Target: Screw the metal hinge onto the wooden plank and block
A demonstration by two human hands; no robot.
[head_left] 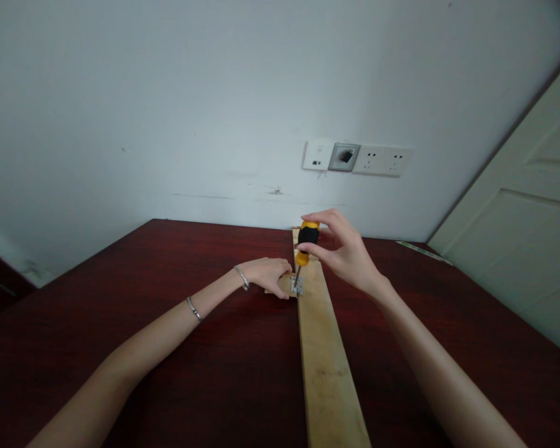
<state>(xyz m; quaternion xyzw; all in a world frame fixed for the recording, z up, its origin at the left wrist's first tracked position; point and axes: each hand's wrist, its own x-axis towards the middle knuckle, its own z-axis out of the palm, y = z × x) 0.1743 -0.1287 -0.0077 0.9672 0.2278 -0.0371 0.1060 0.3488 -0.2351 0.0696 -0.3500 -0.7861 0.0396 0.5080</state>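
Note:
A long pale wooden plank [324, 361] lies on the dark red table [191, 373], running away from me. A small metal hinge [297, 285] sits at the plank's left edge, joined to a small wooden block [287, 283]. My left hand [266, 274] is closed over that block and presses it against the plank. My right hand [343, 246] pinches the yellow and black handle of a short screwdriver [305, 242], held upright with its tip on the hinge.
A white wall rises behind the table with a row of sockets [357, 157]. A white door [522, 249] stands at the right. A thin strip [422, 250] lies at the table's far right edge.

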